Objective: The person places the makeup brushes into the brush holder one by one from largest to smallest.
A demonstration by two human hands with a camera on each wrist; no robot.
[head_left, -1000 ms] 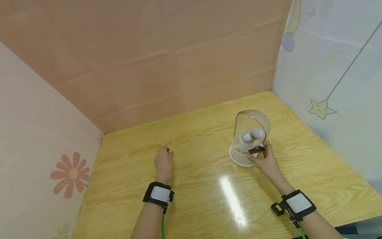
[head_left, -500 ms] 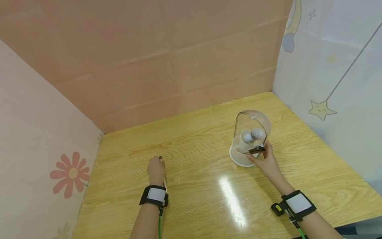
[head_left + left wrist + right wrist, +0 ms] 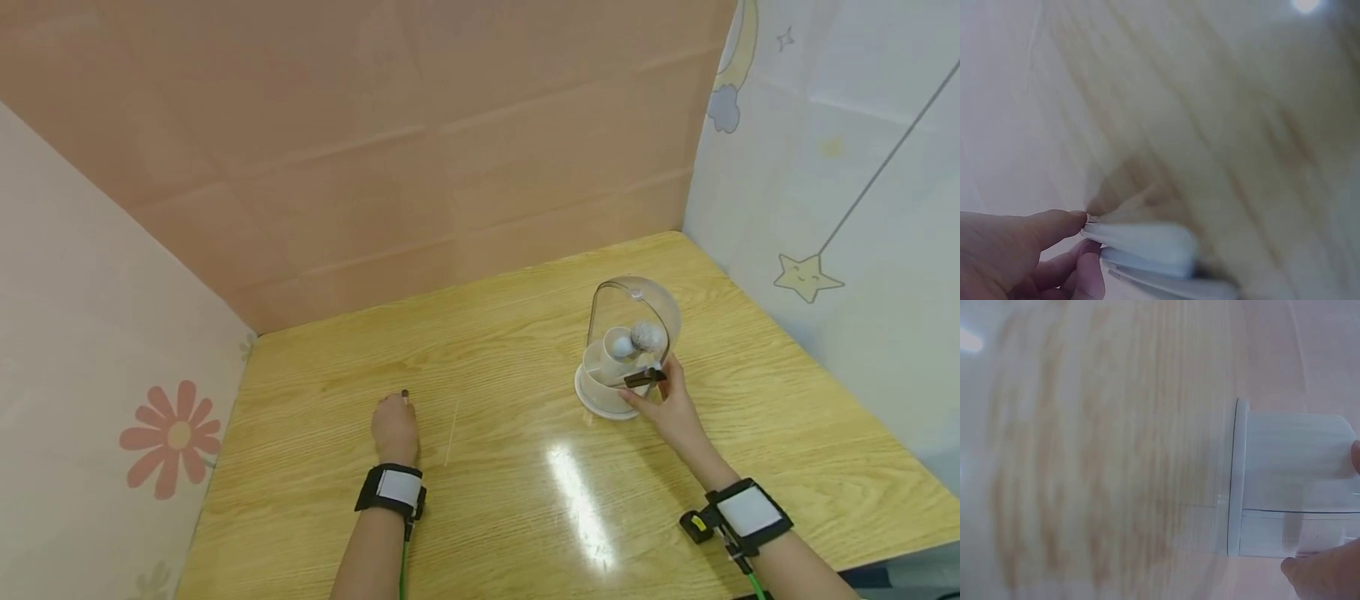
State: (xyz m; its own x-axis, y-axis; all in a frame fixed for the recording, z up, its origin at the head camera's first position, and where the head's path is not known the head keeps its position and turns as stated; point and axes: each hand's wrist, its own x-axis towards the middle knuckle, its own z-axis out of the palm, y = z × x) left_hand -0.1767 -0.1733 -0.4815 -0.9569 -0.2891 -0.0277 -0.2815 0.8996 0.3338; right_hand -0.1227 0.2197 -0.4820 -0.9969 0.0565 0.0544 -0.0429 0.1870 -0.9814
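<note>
At the right of the table stands a cylindrical white makeup brush holder (image 3: 600, 392) with a clear domed cover (image 3: 611, 304). A fluffy grey-white brush head (image 3: 647, 336), a pale round tip (image 3: 622, 347) and a flat dark-brown piece (image 3: 641, 378) show inside it. My right hand (image 3: 670, 408) grips the holder's side, its thumb low on the wall in the right wrist view. Further left, my left hand (image 3: 395, 429) pinches several slim white makeup brushes (image 3: 1141, 244) by their ends, close above the table. One dark tip (image 3: 405, 392) pokes out past the fingers; the far ends are blurred.
A thin pale line or strip (image 3: 452, 432) lies on the wood-grain table (image 3: 510, 500) just right of the left hand. Fabric walls (image 3: 450, 167) stand behind and on both sides. The table's edge runs at the lower right.
My left hand has drawn back towards me and slightly left, and a dark brush tip now shows at its fingers. The right hand and the holder stay in place.
</note>
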